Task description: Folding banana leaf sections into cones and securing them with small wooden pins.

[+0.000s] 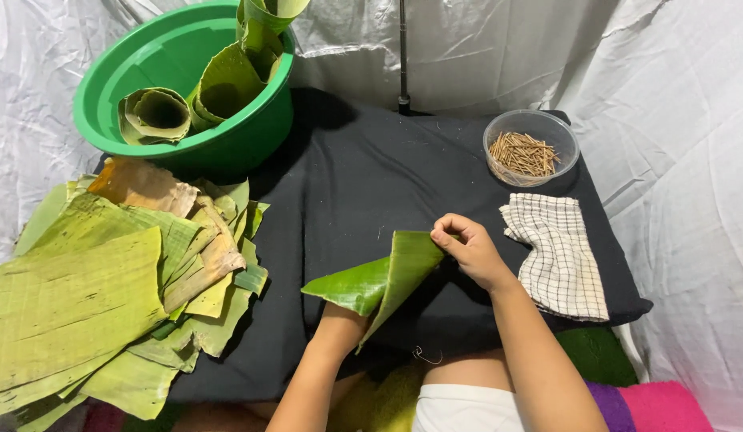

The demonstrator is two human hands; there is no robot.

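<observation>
A green banana leaf piece [383, 280] is folded over above the black cloth [347, 192]. My right hand [466, 250] pinches its upper right corner between thumb and fingers. My left hand [339, 320] is under the leaf, mostly hidden by it; only the wrist and forearm show, and it seems to support the leaf from below.
A pile of banana leaf pieces [107, 288] lies at the left. A green basin [259, 120] at the back left holds rolled leaves [155, 114]. A clear bowl [563, 132] of small sticks stands at the back right, with a checked cloth [557, 252] in front of it.
</observation>
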